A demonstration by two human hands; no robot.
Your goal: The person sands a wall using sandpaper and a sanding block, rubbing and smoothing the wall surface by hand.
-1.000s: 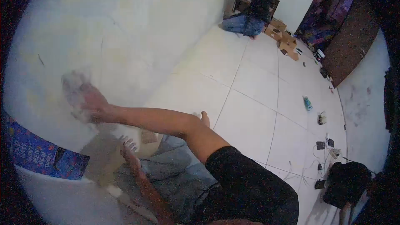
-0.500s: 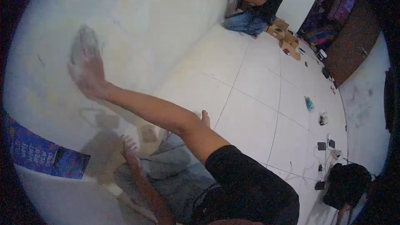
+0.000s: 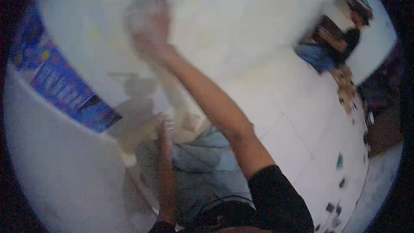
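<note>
My right hand (image 3: pixel 153 32) is raised against the pale wall (image 3: pixel 215 21), its arm stretched up and to the left. Motion smears its fingers, and a greyish blur covers their tips; whether they hold anything cannot be made out. Lower down, my left hand (image 3: pixel 165 129) is beside the base of the wall, its whitish fingers slightly apart and nothing visible in them. A tan blocky item (image 3: pixel 190 123) lies to the right of that hand, near my grey-clad leg (image 3: pixel 194 157).
A blue printed sheet (image 3: pixel 64 88) runs along the left. At the upper right a person in a dark shirt (image 3: pixel 351 43) sits by the wall, near cardboard boxes (image 3: pixel 343 82). On the tiled floor (image 3: pixel 293 121) are a teal item (image 3: pixel 340 161) and several small dark objects.
The view has swung left, so the other person and floor items appear farther right. My right hand has moved upward along the wall. My left hand stays low beside the wall.
</note>
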